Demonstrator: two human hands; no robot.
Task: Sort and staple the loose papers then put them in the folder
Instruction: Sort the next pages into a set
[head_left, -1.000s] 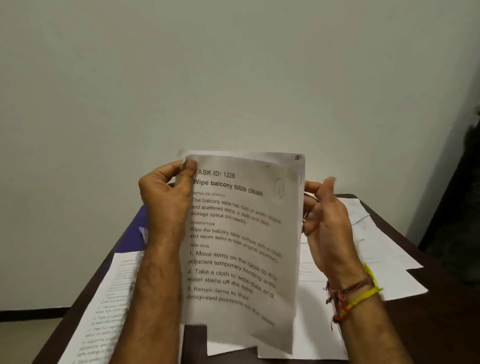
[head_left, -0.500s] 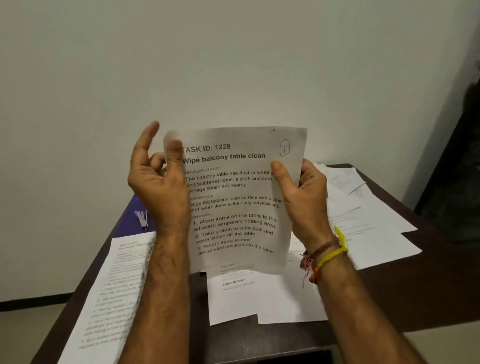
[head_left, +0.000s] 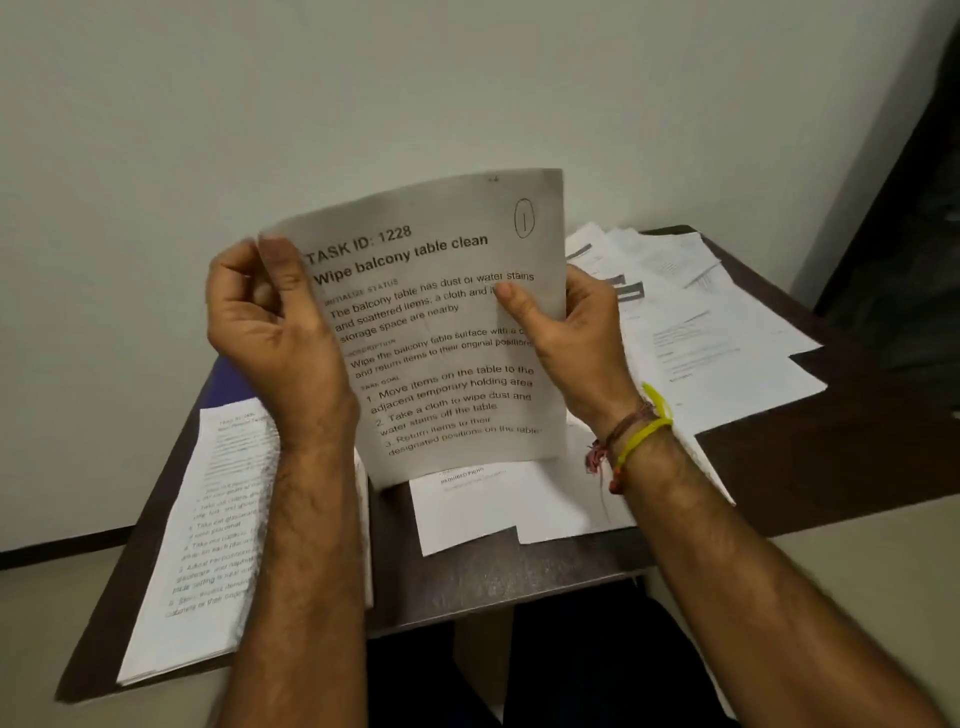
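Your left hand (head_left: 270, 322) and right hand (head_left: 563, 332) each pinch a side edge of the white printed sheet (head_left: 447, 332), long axis upright. The loose white papers (head_left: 717, 322) lie at two o'clock on the dark bench (head_left: 519, 577), nearer your right.

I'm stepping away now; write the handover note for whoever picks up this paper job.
Left hand: pinches the top left corner of the held sheet.
Right hand: grips that sheet's right edge, thumb on its face. The sheet is headed TASK ID 1228, with a circled 1 at its top right.
On the table: a stack of papers at left, loose papers at right and centre, something blue behind the left hand.
Done: no stapled set visible.
Left: sorting, stapling, filing. No stapler in view.
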